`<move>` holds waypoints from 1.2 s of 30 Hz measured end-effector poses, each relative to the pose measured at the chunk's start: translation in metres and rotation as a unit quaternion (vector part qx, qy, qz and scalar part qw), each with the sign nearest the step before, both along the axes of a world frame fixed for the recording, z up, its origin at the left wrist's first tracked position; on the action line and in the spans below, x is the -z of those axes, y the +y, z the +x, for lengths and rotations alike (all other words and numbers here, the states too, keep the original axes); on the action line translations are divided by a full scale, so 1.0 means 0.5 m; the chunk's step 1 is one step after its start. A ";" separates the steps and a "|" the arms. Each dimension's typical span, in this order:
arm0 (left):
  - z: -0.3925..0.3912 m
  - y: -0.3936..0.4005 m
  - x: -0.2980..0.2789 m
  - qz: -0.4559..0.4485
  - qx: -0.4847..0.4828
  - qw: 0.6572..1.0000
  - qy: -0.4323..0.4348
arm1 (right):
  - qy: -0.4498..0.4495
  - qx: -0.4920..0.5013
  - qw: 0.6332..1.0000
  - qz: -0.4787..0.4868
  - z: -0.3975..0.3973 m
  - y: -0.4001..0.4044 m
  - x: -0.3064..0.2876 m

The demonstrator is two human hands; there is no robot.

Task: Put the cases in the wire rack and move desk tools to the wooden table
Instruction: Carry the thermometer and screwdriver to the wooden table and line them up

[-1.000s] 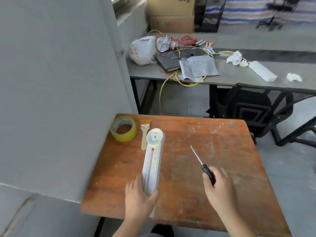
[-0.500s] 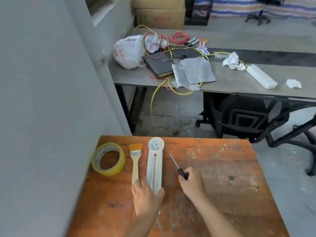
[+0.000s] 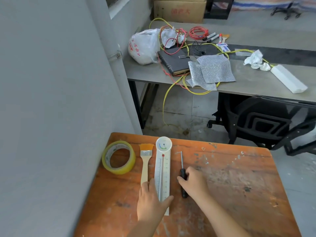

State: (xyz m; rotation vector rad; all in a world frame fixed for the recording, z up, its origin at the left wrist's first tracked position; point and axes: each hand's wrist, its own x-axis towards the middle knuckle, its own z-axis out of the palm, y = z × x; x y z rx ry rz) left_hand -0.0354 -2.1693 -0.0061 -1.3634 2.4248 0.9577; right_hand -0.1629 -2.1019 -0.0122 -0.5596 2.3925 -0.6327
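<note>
On the worn wooden table (image 3: 230,182) lie a roll of yellow tape (image 3: 118,157), a small brush with orange bristles (image 3: 145,159), a long white thermometer (image 3: 162,166) and a black-handled screwdriver (image 3: 182,175), side by side. My left hand (image 3: 151,202) grips the near end of the thermometer, which lies flat on the wood. My right hand (image 3: 194,183) is closed around the screwdriver's handle, with the tool resting on the table and its tip pointing away from me.
A grey wall (image 3: 51,100) runs along the table's left side. Beyond stands a grey desk (image 3: 253,82) with a plastic bag (image 3: 144,47), a black notebook (image 3: 174,61), cables, mesh cloths (image 3: 212,71) and markers. A black office chair (image 3: 266,120) sits under it.
Both hands have lowered their tools onto the wood. The thermometer now lies flat beside the brush, and the screwdriver has moved left and down to rest next to it.
</note>
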 end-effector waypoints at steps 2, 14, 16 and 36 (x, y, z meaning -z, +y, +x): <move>0.009 0.003 0.002 -0.007 0.014 1.000 0.003 | -0.001 0.001 1.000 -0.005 0.005 0.000 0.000; 0.022 0.007 -0.009 -0.020 0.022 1.000 0.006 | 0.059 0.013 0.998 0.009 0.031 0.006 -0.001; 0.030 0.005 -0.015 -0.022 0.017 1.000 0.012 | 0.069 0.015 0.997 0.017 0.034 0.011 -0.005; 0.379 0.397 0.007 0.001 -0.493 0.807 0.325 | -0.107 -0.388 0.884 -0.237 0.236 0.295 0.015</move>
